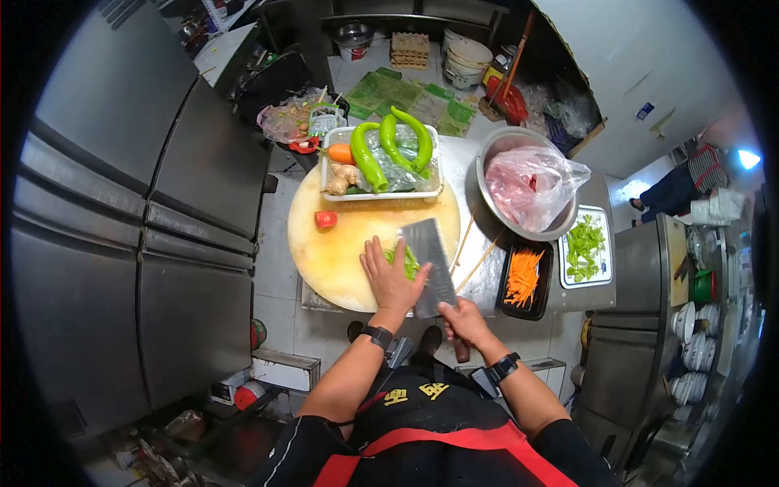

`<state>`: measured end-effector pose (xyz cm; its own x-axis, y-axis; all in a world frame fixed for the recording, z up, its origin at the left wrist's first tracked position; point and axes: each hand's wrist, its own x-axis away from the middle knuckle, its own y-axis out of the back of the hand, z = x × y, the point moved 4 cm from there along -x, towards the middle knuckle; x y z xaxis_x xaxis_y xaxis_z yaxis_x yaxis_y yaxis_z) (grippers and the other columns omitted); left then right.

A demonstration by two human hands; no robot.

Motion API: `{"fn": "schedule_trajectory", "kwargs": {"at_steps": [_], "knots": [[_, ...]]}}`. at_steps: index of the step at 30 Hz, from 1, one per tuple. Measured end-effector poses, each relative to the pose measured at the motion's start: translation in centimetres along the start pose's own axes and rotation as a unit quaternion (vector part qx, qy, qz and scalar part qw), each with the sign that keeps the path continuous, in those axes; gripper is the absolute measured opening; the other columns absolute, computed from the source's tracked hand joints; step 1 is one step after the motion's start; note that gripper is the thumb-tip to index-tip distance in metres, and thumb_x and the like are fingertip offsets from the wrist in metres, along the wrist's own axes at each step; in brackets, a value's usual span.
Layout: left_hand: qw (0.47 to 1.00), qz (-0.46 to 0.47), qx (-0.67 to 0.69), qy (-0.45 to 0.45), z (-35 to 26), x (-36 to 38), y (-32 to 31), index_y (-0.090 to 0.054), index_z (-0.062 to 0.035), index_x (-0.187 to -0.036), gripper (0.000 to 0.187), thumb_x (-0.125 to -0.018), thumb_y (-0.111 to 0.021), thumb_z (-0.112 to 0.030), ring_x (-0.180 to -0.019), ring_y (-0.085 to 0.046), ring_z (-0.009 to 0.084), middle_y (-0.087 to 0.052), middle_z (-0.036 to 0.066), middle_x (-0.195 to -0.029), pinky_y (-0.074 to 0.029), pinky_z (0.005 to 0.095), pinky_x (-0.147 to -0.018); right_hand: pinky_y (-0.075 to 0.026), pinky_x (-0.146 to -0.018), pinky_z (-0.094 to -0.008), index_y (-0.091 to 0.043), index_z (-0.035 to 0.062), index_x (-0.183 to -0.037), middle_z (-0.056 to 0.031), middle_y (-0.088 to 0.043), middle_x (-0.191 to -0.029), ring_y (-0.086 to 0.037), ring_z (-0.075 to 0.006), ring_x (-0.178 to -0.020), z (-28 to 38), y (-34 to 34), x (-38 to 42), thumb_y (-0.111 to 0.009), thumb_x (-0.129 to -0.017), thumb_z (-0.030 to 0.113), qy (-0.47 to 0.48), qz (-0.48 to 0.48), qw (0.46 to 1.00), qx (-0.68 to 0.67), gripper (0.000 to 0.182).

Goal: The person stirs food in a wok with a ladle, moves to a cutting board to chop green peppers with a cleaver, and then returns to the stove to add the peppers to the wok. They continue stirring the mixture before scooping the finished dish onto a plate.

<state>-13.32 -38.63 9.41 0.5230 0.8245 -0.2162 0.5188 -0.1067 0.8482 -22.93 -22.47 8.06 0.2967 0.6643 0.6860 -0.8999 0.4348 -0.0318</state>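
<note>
My left hand lies with its fingers spread on the round cutting board, its thumb side against a small heap of sliced green vegetable. In my right hand is the handle of a wide cleaver. The blade is close beside the green slices, on their right, near my left thumb. Part of the heap is hidden under my left hand. A short red piece sits on the board farther up.
Behind the board, a white tray holds green peppers, a carrot and ginger. To the right are a metal bowl with a plastic bag, a black tray of carrot strips, chopped greens and chopsticks.
</note>
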Motion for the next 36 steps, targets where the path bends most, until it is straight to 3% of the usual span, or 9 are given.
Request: {"fn": "schedule_trajectory", "kwargs": {"at_steps": [4, 10, 20, 24, 26, 31, 34, 35, 36], "knots": [[0.992, -0.082, 0.089, -0.019, 0.9, 0.5, -1.4, -0.057, -0.0045, -0.129, 0.048, -0.084, -0.068, -0.017, -0.133, -0.034, 0.046, -0.04, 0.027, -0.14, -0.028, 0.0538, -0.112, -0.043, -0.04, -0.027, -0.047, 0.0044, -0.085, -0.0002, -0.049, -0.061, -0.049, -0.0091, -0.047, -1.2, -3.7, -1.6, -0.06, -0.098, 0.028, 0.016, 0.047, 0.999, 0.013, 0.029], [0.981, -0.07, 0.123, -0.136, -5.9, 0.6, -1.1, -0.056, -0.0019, -0.131, 0.049, -0.085, -0.065, -0.014, -0.131, -0.038, 0.0458, -0.04, 0.028, -0.141, -0.029, 0.0536, -0.111, -0.042, -0.042, -0.0266, -0.05, 0.0022, -0.093, 0.0001, -0.049, -0.06, -0.048, -0.0091, -0.046, -3.1, -0.3, 1.1, -0.058, -0.099, 0.02, 0.074, 0.019, 0.994, -0.075, 0.021], [0.879, 0.081, 0.329, -0.336, -26.2, 3.1, -10.7, -0.062, -0.0064, -0.123, 0.044, -0.079, -0.07, -0.008, -0.125, -0.045, 0.0464, -0.046, 0.028, -0.136, -0.034, 0.0529, -0.108, -0.042, -0.043, -0.0264, -0.05, 0.0069, -0.095, 0.002, -0.047, -0.06, -0.047, -0.0084, -0.047, -8.4, 14.4, 13.6, -0.06, -0.097, 0.015, 0.059, -0.215, 0.931, -0.288, 0.013], [0.906, 0.224, 0.064, -0.352, -25.3, 1.5, -15.8, -0.061, -0.0093, -0.127, 0.041, -0.091, -0.06, -0.03, -0.128, -0.042, 0.0447, -0.045, 0.027, -0.138, -0.029, 0.056, -0.11, -0.042, -0.039, -0.0289, -0.054, 0.0043, -0.099, 0.0006, -0.047, -0.059, -0.047, -0.01, -0.044, -9.7, 17.1, 18.1, -0.059, -0.095, 0.014, 0.01, -0.31, 0.924, -0.225, 0.011], [0.903, 0.172, 0.116, -0.377, -25.0, 1.9, -15.2, -0.057, -0.008, -0.131, 0.046, -0.095, -0.054, -0.036, -0.13, -0.039, 0.0446, -0.044, 0.028, -0.139, -0.026, 0.0577, -0.111, -0.042, -0.037, -0.0283, -0.055, 0.0016, -0.096, -0.0013, -0.05, -0.057, -0.047, -0.0104, -0.041, -11.1, 18.4, 19.4, -0.059, -0.095, 0.013, 0.025, -0.367, 0.911, -0.189, 0.012], [0.876, 0.102, 0.205, -0.424, -24.4, -0.3, -9.5, -0.057, -0.0037, -0.13, 0.043, -0.091, -0.06, -0.023, -0.127, -0.044, 0.0421, -0.048, 0.026, -0.137, -0.031, 0.053, -0.111, -0.044, -0.038, -0.0281, -0.054, 0.003, -0.095, -0.001, -0.05, -0.059, -0.049, -0.0105, -0.042, -9.0, 18.7, 19.8, -0.059, -0.097, 0.016, 0.083, -0.368, 0.906, -0.191, 0.014], [0.825, 0.047, 0.31, -0.469, -18.3, -4.2, -2.5, -0.06, -0.0004, -0.121, 0.042, -0.079, -0.058, -0.005, -0.111, -0.058, 0.0384, -0.06, 0.02, -0.119, -0.049, 0.0465, -0.095, -0.044, -0.04, -0.0279, -0.054, 0.0042, -0.094, -0.0008, -0.05, -0.06, -0.049, -0.0105, -0.044, -7.4, 17.2, 19.0, -0.06, -0.097, 0.018, 0.098, -0.334, 0.912, -0.216, 0.016], [0.851, 0.12, 0.357, -0.366, -13.9, -6.2, -1.5, -0.061, -0.0007, -0.118, 0.045, -0.073, -0.058, 0.001, -0.108, -0.06, 0.0362, -0.063, 0.02, -0.111, -0.05, 0.0456, -0.094, -0.044, -0.041, -0.0277, -0.054, 0.0045, -0.094, -0.0006, -0.05, -0.06, -0.049, -0.0102, -0.045, -7.1, 16.5, 18.3, -0.061, -0.097, 0.018, 0.093, -0.297, 0.93, -0.195, 0.016], [0.86, -0.059, 0.21, -0.461, -11.0, -9.1, 1.6, -0.062, -0.0013, -0.117, 0.045, -0.072, -0.058, 0.003, -0.105, -0.061, 0.0356, -0.065, 0.018, -0.107, -0.05, 0.0451, -0.094, -0.044, -0.042, -0.0275, -0.054, 0.0048, -0.094, -0.0004, -0.05, -0.06, -0.049, -0.0099, -0.046, -6.8, 15.7, 17.6, -0.061, -0.097, 0.019, 0.087, -0.261, 0.945, -0.174, 0.016]]}}
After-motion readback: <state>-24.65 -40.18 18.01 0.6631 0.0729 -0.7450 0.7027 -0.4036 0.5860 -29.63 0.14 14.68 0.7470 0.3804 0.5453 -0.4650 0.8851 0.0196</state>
